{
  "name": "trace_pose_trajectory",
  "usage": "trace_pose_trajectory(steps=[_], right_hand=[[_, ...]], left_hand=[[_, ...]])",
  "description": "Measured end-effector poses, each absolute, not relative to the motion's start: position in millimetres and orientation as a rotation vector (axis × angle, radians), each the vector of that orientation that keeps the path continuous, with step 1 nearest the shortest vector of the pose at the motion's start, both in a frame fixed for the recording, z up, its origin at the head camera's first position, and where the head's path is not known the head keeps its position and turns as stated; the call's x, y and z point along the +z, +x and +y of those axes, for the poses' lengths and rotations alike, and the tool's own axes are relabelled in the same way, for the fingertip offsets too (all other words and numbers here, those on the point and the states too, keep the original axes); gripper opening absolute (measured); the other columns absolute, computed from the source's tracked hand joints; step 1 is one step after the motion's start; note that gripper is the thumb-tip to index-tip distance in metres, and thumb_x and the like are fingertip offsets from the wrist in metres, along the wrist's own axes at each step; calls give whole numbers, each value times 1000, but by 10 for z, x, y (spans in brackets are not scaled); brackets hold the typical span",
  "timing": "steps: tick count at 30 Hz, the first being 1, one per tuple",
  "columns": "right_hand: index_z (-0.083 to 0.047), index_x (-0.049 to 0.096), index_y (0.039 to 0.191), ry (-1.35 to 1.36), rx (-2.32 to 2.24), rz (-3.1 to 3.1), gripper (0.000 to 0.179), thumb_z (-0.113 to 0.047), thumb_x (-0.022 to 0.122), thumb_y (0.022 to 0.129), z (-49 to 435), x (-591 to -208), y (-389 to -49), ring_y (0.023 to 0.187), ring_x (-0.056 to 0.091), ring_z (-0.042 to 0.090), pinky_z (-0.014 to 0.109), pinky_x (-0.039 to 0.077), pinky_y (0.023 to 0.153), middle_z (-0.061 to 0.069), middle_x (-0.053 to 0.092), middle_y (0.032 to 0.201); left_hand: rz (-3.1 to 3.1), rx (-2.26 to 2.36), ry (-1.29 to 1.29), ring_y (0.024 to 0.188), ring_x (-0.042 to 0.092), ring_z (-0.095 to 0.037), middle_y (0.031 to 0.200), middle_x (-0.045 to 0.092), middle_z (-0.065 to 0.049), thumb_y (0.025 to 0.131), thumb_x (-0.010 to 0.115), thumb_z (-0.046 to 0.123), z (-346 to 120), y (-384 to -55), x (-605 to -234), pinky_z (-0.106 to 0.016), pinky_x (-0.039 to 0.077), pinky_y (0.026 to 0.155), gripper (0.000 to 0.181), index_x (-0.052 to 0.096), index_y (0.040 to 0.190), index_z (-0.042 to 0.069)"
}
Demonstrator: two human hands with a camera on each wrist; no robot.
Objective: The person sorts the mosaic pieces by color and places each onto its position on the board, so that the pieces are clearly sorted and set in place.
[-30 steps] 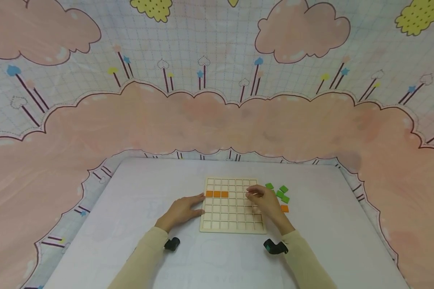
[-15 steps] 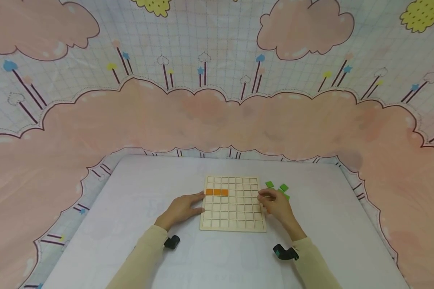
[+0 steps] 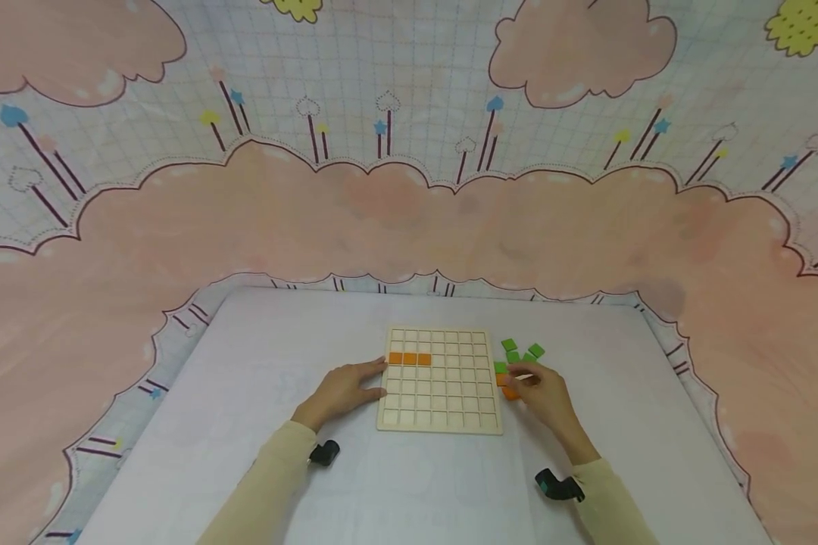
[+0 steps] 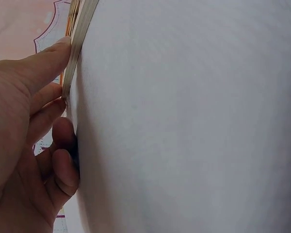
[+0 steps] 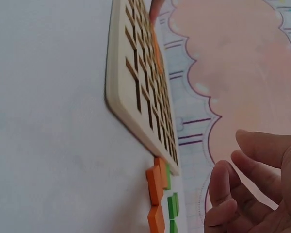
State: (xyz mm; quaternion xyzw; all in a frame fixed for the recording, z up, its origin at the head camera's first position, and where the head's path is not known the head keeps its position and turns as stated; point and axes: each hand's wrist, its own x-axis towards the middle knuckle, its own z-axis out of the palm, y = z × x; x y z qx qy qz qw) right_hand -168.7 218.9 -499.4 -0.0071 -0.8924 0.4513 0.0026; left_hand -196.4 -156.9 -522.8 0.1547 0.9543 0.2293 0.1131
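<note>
Beyond the table at twelve o'clock, a pastel backdrop (image 3: 409, 219) of printed clouds. Below it, a white table (image 3: 279, 325). Flat on top, a pale wooden grid board (image 3: 460, 393), hub of these clock readings. At eight and four o'clock, cream sleeves (image 3: 266, 484). At nine o'clock, a left hand (image 3: 341, 390), thumb and forefinger extended, well spread, against the board's edge. At three o'clock, a right hand (image 3: 545, 390) above loose pieces, fingers softly bent, thumb and forefinger narrowly parted. Near the wrists, black wrist cameras (image 3: 324, 453). Seated at ten o'clock, third row from the far edge, three orange tiles (image 3: 410, 359). Just off the board, loose green tiles (image 3: 509, 344) around two o'clock; loose orange tiles (image 3: 501, 380) at three, partly hidden.
</note>
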Motion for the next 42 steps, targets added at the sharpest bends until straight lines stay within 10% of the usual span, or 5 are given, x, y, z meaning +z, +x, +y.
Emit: trace_pose_trajectory(steps=[42], right_hand=[[-3,68,120,-145,1157,-2959,33,-18,68,91,2788,-5272,-1716,102,61,32,41,52,85,20,68,115]], left_hand=[[2815,662,484,141,45,-25,154,42,11,90,68,46,-1570,-1975,-5231,-48,38,116,61,50,144,25]])
